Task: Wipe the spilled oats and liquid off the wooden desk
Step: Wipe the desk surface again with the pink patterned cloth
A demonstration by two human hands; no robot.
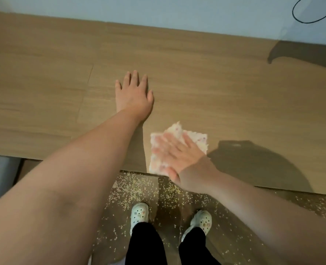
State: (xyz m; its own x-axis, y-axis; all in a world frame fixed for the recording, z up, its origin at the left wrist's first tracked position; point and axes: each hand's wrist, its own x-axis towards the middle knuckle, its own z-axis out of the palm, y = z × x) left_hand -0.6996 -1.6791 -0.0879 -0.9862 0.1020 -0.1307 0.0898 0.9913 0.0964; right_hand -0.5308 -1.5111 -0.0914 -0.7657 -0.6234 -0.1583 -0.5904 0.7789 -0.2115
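- Head view: your right hand (177, 155) lies flat on the cloth (195, 139), fingers straight and pressing down, nothing pinched. The hand shows blurred.
- The cloth sits under that palm at the near edge of the desk (234, 88), its near corner just over the lip.
- Your left hand (133, 96) is well beyond and to the left of the grip, spread flat on the bare wood as a brace, holding nothing.
- For this stroke, I'd say press evenly through the whole palm so the cloth doesn't bunch, and gather toward the edge in overlapping passes.
- Better to fold the cloth over what it catches than to push it off the lip.
- Below the grip the oats (139, 190) already lie scattered on the floor (104, 217), around your 2 shoes (139, 214).
- On the wood around the grip I can't make out oats or wetness; the sheen is too faint to tell.
- Far beyond the grip, a pale wall (158, 8) backs the desk, and a black cable (299, 17) loops at upper right.
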